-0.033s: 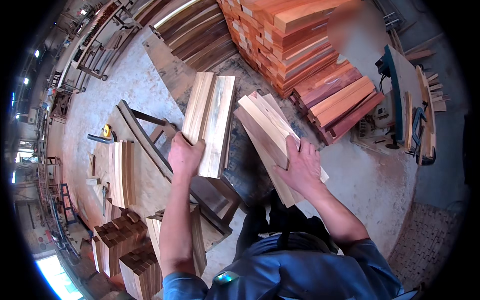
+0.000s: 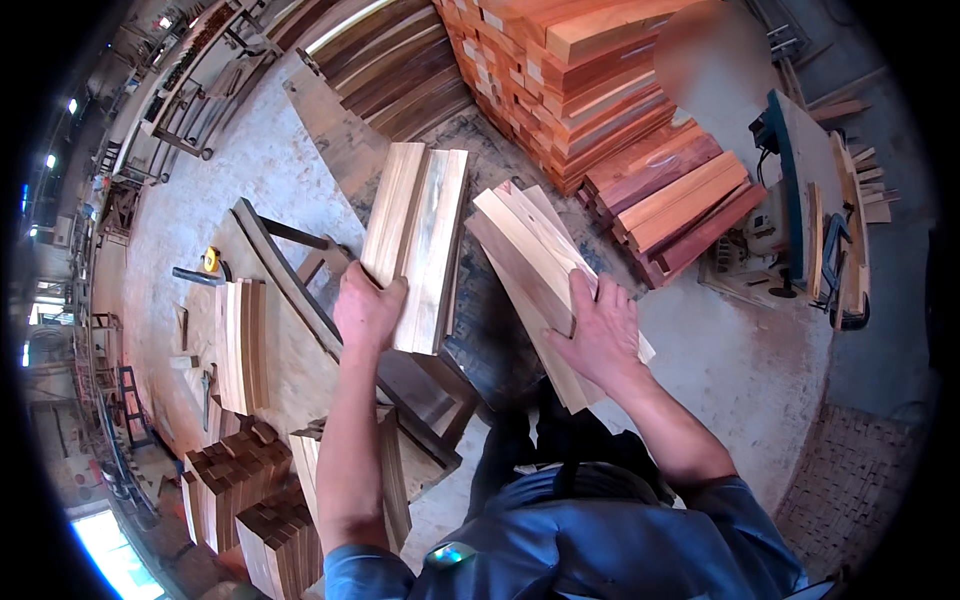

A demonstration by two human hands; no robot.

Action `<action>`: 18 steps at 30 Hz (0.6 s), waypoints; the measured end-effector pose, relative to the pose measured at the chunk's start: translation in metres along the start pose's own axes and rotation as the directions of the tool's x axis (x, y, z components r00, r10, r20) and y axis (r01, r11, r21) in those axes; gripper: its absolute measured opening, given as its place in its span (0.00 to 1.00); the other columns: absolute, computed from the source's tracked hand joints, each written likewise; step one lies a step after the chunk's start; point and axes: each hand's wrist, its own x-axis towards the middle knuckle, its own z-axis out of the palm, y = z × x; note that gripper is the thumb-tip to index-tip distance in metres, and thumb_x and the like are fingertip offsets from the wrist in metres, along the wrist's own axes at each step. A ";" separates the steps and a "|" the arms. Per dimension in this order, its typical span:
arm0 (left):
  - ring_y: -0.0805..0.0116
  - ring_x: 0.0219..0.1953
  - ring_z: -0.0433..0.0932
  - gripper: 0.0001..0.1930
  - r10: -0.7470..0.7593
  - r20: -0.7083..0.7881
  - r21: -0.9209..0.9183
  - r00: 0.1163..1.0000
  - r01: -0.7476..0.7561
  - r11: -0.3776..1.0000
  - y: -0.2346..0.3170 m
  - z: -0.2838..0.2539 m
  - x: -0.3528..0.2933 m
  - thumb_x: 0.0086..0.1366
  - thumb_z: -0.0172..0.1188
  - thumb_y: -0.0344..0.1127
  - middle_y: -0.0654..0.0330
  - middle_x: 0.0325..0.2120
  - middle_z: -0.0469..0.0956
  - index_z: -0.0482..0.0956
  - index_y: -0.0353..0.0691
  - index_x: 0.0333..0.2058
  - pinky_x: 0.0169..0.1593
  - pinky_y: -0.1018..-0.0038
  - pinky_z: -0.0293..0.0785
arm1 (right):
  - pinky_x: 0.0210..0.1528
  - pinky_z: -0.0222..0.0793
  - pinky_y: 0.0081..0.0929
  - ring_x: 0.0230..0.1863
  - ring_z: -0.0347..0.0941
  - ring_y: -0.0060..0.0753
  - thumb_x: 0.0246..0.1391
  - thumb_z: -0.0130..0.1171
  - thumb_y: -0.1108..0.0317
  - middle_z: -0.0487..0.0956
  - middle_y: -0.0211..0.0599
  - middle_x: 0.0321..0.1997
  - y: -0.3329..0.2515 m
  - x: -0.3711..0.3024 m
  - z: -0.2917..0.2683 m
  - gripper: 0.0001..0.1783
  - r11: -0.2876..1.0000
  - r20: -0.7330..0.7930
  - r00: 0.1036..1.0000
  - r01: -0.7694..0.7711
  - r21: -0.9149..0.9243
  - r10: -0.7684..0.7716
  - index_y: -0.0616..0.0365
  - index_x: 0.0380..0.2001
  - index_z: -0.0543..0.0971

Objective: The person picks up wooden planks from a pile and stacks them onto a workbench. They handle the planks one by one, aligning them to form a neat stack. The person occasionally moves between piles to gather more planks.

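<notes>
As that left hand clasps pale boards and the right hand holds fanned slats, both look stiff, best gripped by their edges

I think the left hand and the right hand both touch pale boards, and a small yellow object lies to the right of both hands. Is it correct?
Not quite: the left hand and the right hand do touch pale boards, but the small yellow object lies to the left of both, not the right; the head view shows this.
</notes>
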 end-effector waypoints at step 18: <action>0.57 0.47 0.83 0.28 0.423 0.506 -0.847 0.751 0.342 0.406 0.094 0.102 -0.175 0.66 0.61 0.37 0.43 0.43 0.83 0.66 0.29 0.61 0.51 0.66 0.76 | 0.57 0.70 0.37 0.52 0.78 0.50 0.51 0.66 0.52 0.81 0.56 0.50 0.082 -0.007 -0.014 0.34 0.763 0.357 0.934 -0.246 0.598 0.021 0.63 0.56 0.76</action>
